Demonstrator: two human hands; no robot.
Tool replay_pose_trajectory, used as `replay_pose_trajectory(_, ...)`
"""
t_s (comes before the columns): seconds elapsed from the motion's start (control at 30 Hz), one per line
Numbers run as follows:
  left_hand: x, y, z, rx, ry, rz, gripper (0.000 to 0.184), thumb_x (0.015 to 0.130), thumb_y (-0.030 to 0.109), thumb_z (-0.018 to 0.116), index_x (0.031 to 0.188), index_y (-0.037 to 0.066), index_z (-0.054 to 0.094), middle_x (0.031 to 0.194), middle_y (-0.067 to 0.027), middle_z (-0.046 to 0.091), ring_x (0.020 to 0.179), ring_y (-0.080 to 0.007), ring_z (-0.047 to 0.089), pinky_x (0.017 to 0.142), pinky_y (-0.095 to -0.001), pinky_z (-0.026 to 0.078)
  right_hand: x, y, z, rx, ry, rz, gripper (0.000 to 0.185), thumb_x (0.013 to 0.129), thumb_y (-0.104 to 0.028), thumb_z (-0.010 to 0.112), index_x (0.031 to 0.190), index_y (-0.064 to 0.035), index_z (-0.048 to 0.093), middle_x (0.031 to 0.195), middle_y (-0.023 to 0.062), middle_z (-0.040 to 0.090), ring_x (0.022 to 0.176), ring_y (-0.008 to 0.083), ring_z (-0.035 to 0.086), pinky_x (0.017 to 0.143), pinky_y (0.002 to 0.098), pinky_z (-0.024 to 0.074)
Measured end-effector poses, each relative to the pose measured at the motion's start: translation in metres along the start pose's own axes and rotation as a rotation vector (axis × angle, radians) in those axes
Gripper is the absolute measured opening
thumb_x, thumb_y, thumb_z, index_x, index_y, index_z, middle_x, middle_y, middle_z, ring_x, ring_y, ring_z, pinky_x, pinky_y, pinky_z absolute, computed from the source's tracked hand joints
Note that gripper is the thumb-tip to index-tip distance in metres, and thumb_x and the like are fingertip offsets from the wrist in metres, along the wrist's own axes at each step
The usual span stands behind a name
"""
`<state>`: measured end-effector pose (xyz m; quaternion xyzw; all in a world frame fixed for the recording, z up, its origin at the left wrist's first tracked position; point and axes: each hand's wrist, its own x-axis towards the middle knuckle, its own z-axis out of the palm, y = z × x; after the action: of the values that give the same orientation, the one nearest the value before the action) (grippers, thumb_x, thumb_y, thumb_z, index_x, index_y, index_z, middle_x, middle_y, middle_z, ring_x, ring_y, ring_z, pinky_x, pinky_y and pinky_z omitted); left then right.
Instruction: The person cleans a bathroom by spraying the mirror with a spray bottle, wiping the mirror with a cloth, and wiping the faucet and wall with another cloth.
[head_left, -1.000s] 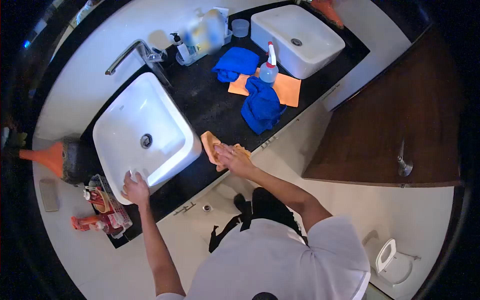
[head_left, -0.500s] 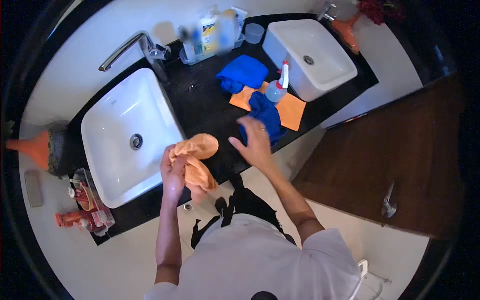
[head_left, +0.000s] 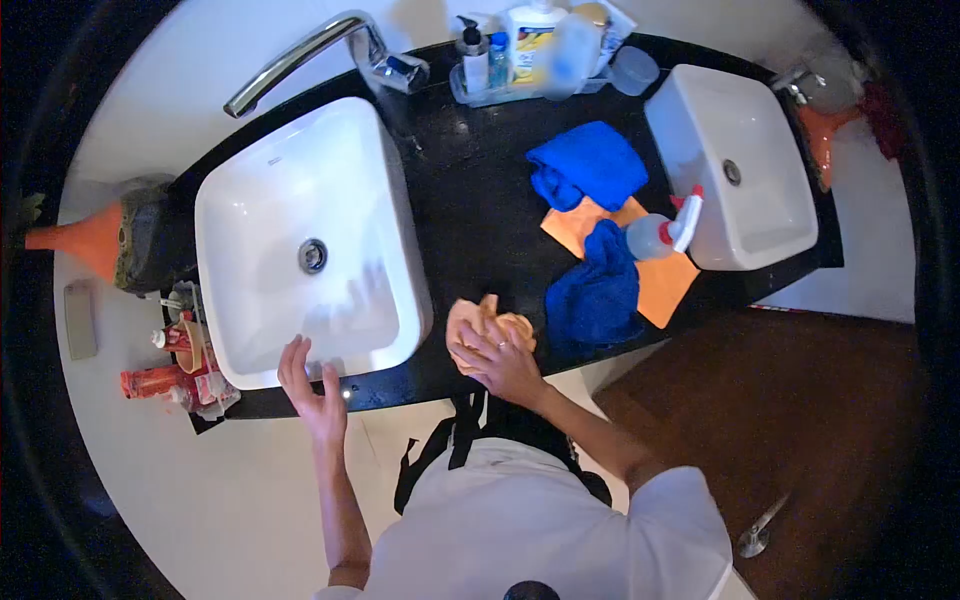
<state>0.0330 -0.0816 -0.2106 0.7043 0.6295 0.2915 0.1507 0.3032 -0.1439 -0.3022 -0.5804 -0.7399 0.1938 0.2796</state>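
Observation:
My right hand (head_left: 503, 362) presses a crumpled orange cloth (head_left: 466, 318) onto the black countertop (head_left: 465, 215), just right of the near white sink (head_left: 300, 205). Fingers spread and empty, my left hand (head_left: 318, 398) is at that sink's front rim. To the right of the cloth lie a bunched blue cloth (head_left: 595, 300) and a folded blue cloth (head_left: 590, 165). Under them is a flat orange cloth (head_left: 665, 288), beside a spray bottle (head_left: 650, 236) with a red and white head.
A chrome faucet (head_left: 310, 58) reaches over the near sink. Behind the counter stands a tray of bottles (head_left: 515, 92). The second sink (head_left: 765, 185) is at the right. A vase (head_left: 145, 240) and a basket of red bottles (head_left: 205, 385) are at the left.
The orange cloth has passed from my left hand to my right hand and now rests on the counter. My left hand has opened and moved left to the sink rim. The view has shifted.

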Motion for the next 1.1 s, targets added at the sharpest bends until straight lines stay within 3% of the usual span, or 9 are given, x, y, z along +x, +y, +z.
replay_pose_trajectory(0.07, 0.004, -0.019, 0.013, 0.093, 0.027, 0.051, 0.045, 0.08, 0.011, 0.054, 0.124, 0.005, 0.048, 0.131, -0.0136, 0.044, 0.127, -0.0294, 0.034, 0.107, -0.0486, 0.018, 0.022, 0.037, 0.042, -0.167, 0.105, -0.355, 0.045, 0.07, -0.028, 0.065, 0.113, -0.0131, 0.058, 0.119, 0.0144, 0.05, 0.112, 0.0386, 0.043, 0.092, 0.0568, 0.0315)
replay_pose_trajectory(0.13, 0.001, -0.027, 0.018, 0.382, -0.007, 0.03, 0.052, 0.08, 0.023, 0.051, 0.129, 0.007, 0.043, 0.136, -0.0113, 0.04, 0.132, -0.0288, 0.029, 0.109, -0.0516, 0.007, 0.099, 0.047, 0.02, -0.158, 0.041, 0.247, 0.054, 0.071, -0.022, 0.061, 0.12, -0.0038, 0.049, 0.113, 0.022, 0.044, 0.103, 0.046, 0.039, 0.089, 0.055, 0.0316)
replay_pose_trajectory(0.23, 0.004, -0.027, 0.022, 0.311, 0.047, -0.018, 0.056, 0.08, 0.03, 0.048, 0.13, 0.007, 0.041, 0.138, -0.0106, 0.039, 0.133, -0.029, 0.027, 0.109, -0.0513, 0.002, 0.206, 0.145, 0.034, -0.504, 0.29, 0.09, 0.054, 0.079, -0.016, 0.052, 0.129, 0.0015, 0.04, 0.13, 0.0233, 0.038, 0.107, 0.0377, 0.041, 0.088, 0.0481, 0.0348)
replay_pose_trajectory(0.33, 0.004, -0.03, 0.02, 0.318, 0.043, -0.029, 0.059, 0.078, 0.028, 0.049, 0.132, 0.006, 0.039, 0.139, -0.0105, 0.038, 0.133, -0.0289, 0.027, 0.109, -0.0513, 0.004, 0.287, 0.195, 0.018, -0.601, 0.366, -0.058, 0.049, 0.085, -0.02, 0.052, 0.132, -0.0126, 0.042, 0.128, 0.0189, 0.043, 0.108, 0.0372, 0.044, 0.09, 0.0527, 0.034)
replay_pose_trajectory(0.5, 0.005, -0.034, 0.02, 0.29, 0.034, -0.031, 0.061, 0.08, 0.033, 0.051, 0.134, 0.008, 0.038, 0.14, -0.01, 0.037, 0.133, -0.0281, 0.027, 0.109, -0.0504, 0.006, 0.25, 0.152, 0.05, -0.388, 0.178, -0.007, 0.047, 0.076, -0.01, 0.057, 0.123, -0.0104, 0.053, 0.132, 0.0167, 0.042, 0.12, 0.0381, 0.037, 0.098, 0.0503, 0.0287)
replay_pose_trajectory(0.7, 0.005, -0.035, -0.003, -0.031, -0.086, -0.086, 0.052, 0.086, 0.035, 0.05, 0.132, 0.012, 0.043, 0.137, -0.0087, 0.043, 0.132, -0.0273, 0.031, 0.11, -0.0485, 0.003, 0.024, 0.022, 0.043, -0.26, -0.195, -0.118, 0.055, 0.079, -0.016, 0.056, 0.133, -0.0091, 0.044, 0.142, 0.0136, 0.032, 0.124, 0.0366, 0.035, 0.103, 0.0568, 0.0229)
replay_pose_trajectory(0.83, -0.006, -0.067, -0.044, -1.077, 0.485, -0.36, 0.034, 0.094, 0.022, 0.043, 0.117, -0.002, 0.048, 0.108, -0.0162, 0.059, 0.107, -0.0261, 0.055, 0.096, -0.044, 0.041, -0.034, -0.041, 0.069, -0.409, -0.307, -0.081, 0.063, 0.081, -0.024, 0.053, 0.14, -0.0103, 0.033, 0.146, 0.012, 0.026, 0.126, 0.0337, 0.03, 0.101, 0.0552, 0.0237)
replay_pose_trajectory(0.97, -0.051, -0.116, -0.103, -0.916, 0.824, -0.488, 0.028, 0.092, 0.017, 0.045, 0.115, 0.0, 0.047, 0.095, -0.0123, 0.06, 0.093, -0.0249, 0.059, 0.087, -0.0438, 0.047, 0.0, -0.099, 0.134, -0.31, -0.227, -0.287, 0.061, 0.075, -0.017, 0.053, 0.133, -0.0036, 0.039, 0.14, 0.0124, 0.034, 0.123, 0.0313, 0.036, 0.099, 0.049, 0.027)
replay_pose_trajectory(1.1, -0.125, -0.157, -0.128, -0.812, 0.802, -0.633, 0.025, 0.092, 0.016, 0.045, 0.113, 0.002, 0.049, 0.089, -0.0098, 0.058, 0.088, -0.0226, 0.058, 0.081, -0.0423, 0.049, 0.049, -0.163, 0.249, -0.127, -0.244, -0.307, 0.052, 0.076, -0.016, 0.051, 0.126, -0.0027, 0.048, 0.132, 0.0131, 0.043, 0.123, 0.0279, 0.037, 0.101, 0.0447, 0.0277)
